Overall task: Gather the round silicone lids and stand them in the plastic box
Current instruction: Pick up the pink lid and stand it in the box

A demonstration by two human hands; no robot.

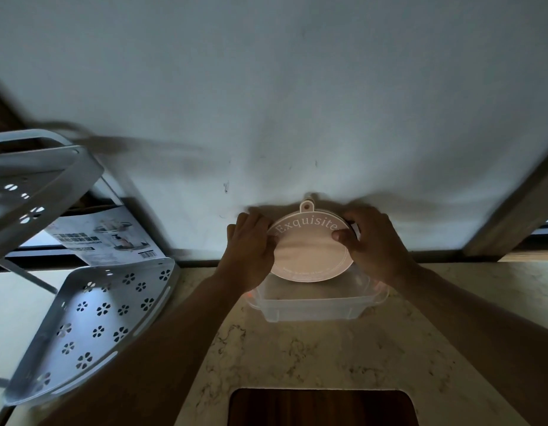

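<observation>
A round pale pink silicone lid [311,256] with the word "Exquisite" and a small hanging tab on top stands upright, its lower edge dipping into the clear plastic box [309,309] on the marble counter. My left hand [251,250] grips the lid's left edge. My right hand [371,244] grips its right edge, thumb on the front face. More lid edges seem to sit behind it, mostly hidden. The box's inside is partly hidden by the lid and hands.
A grey metal corner rack [91,318] with flower-shaped holes stands at the left, with a printed cardboard package [106,238] behind it. A white wall [266,103] rises right behind the box. A dark wooden board [321,407] lies at the near counter edge.
</observation>
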